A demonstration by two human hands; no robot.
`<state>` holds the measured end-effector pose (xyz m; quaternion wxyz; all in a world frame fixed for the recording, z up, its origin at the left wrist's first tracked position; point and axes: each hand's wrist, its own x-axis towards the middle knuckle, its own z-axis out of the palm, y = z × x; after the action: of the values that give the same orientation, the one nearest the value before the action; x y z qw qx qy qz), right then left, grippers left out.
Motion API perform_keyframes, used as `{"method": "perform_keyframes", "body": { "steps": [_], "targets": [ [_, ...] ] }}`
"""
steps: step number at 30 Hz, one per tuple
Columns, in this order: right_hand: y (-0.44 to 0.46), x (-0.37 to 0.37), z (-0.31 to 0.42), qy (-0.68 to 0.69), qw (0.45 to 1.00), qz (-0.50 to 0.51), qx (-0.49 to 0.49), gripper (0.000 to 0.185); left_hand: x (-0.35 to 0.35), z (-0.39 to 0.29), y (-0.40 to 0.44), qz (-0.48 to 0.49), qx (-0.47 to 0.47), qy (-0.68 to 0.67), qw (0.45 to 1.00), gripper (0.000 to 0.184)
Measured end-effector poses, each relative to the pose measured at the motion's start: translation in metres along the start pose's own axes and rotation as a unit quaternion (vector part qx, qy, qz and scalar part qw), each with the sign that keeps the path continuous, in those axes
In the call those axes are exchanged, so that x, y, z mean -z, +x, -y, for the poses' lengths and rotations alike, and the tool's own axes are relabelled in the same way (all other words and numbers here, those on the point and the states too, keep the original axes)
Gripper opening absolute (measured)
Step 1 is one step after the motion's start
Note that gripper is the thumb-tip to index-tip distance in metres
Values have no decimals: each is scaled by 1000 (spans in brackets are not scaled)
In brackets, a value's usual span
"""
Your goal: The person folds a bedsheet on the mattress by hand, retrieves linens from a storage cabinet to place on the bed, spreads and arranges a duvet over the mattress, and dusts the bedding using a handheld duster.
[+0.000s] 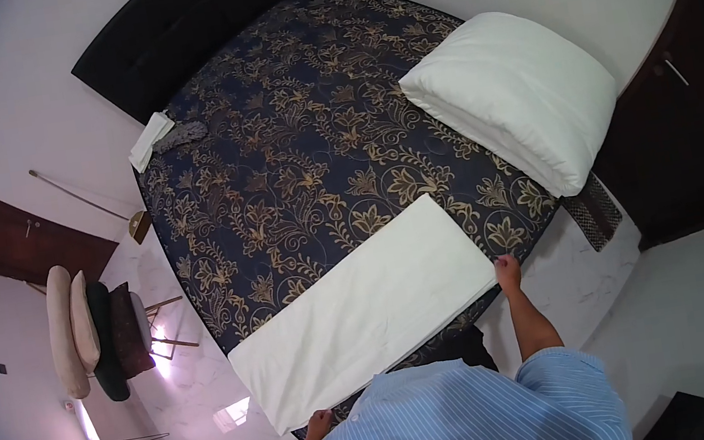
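A folded white sheet (365, 305) lies flat as a long strip across the foot of the bed. My right hand (508, 269) is closed on the sheet's right end, at the mattress edge. Close to my body, my left hand (319, 425) is closed at the sheet's near edge by its left end, partly hidden by my shirt. Under the sheet is the mattress (294, 137), dark navy with gold flowers.
A puffy white duvet (524, 94) sits folded on the bed's right side. White cloth (150, 141) and a grey fuzzy item (183, 135) lie at the far left edge. Left of the bed, several cushions (101, 335) are stacked on a rack above the marble floor (203, 379).
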<state>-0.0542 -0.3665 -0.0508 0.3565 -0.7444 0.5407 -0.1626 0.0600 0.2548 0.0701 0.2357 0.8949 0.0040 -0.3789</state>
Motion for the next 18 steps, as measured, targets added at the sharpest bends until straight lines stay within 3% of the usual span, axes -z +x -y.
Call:
{"method": "perform_keyframes", "body": {
  "steps": [4,7,10,12,14,16,18],
  "targets": [
    [0,-14,16,29,999,-9,32,34,-4,19,-3,-9,-43,12,999,37],
    [-11,-11,49,-17,996,-15,83,35,4,10,-5,26,26,-34,999,35],
    [-12,12,91,88,966,236,-51,47,2,2,6,34,43,-48,997,34],
    [-12,4,106,139,951,268,-66,50,3,-8,13,38,50,-58,996,33],
    [-15,-3,120,239,909,323,-108,55,3,-44,12,54,84,-307,946,34],
    [-32,-19,148,272,915,293,-61,58,13,-98,3,63,62,-359,929,37],
    [-75,-7,219,218,935,279,21,53,24,-150,0,86,8,-390,917,44]
  ]
}}
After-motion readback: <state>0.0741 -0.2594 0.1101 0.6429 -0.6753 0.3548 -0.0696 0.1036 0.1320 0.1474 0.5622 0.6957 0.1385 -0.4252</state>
